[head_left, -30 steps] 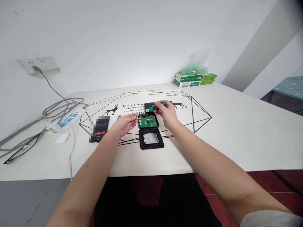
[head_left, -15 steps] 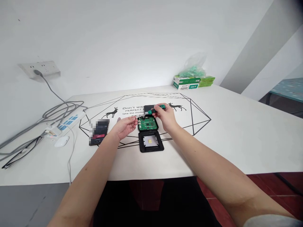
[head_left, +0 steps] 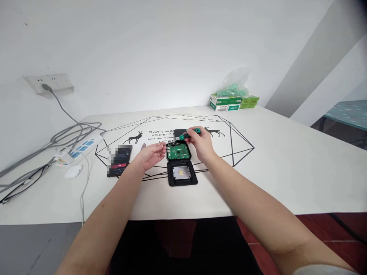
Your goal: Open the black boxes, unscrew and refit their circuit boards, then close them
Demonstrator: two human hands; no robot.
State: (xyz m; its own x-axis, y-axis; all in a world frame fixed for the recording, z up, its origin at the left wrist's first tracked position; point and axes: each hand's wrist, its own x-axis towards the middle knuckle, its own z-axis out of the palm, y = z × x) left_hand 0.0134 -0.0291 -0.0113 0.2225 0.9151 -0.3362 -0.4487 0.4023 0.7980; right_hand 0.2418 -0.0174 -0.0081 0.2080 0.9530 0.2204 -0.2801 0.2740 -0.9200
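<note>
Gripping a rounded green-black screwdriver (head_left: 181,137)

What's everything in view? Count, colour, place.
Case: one, black, centre
Circuit board: one, green, in case
Panel: one, black-silver, before case
Screwdriver: one, green-black, over case
Flat item: one, black, behind case
Oval item: one, purplish, left of case
Phone: one, dark, further left
Power strip: one, white-blue, left
Cables: several, grey and white, left
Rounded item: one, white, by power strip
Glasses: one pair, black, far left
Socket: one, white, left wall
Boxes: several, green-white, back right
Bag: one, clear, on boxes
Table: one, white, black print, beneath
Second table: one, bluish, far right
Left hand: one, bare, beside case
Right hand: one, bare, holding screwdriver
</note>
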